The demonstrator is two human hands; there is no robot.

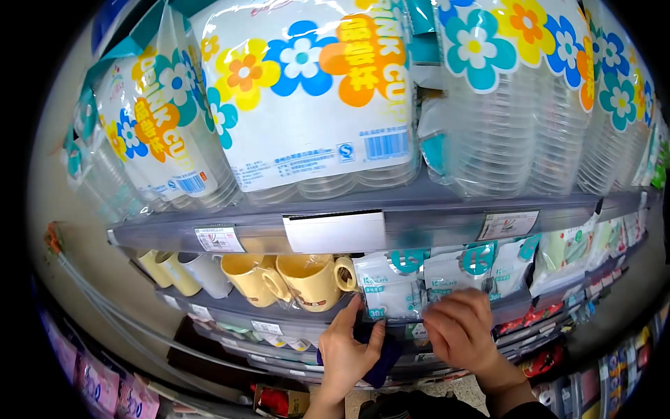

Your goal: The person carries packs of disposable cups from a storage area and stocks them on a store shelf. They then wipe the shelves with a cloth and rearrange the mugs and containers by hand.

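Two hands are at the white packets (387, 286), in the lower middle of the frame. The left hand (349, 353) has thumb and forefinger apart near one packet, beside purple cloth (382, 364); I cannot tell its grip. The right hand (466, 332) has fingers half curled before another packet, its hold hidden.

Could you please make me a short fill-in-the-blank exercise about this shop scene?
1. The cloth-like item at the left hand is dark ____.
2. The right hand is in front of packets that are mainly ____ with teal print.
3. The mug nearest the left hand is ____ in colour.
4. The large packs of clear plastic cups stand one shelf level ____ that mug.

Missing words: purple; white; yellow; above.
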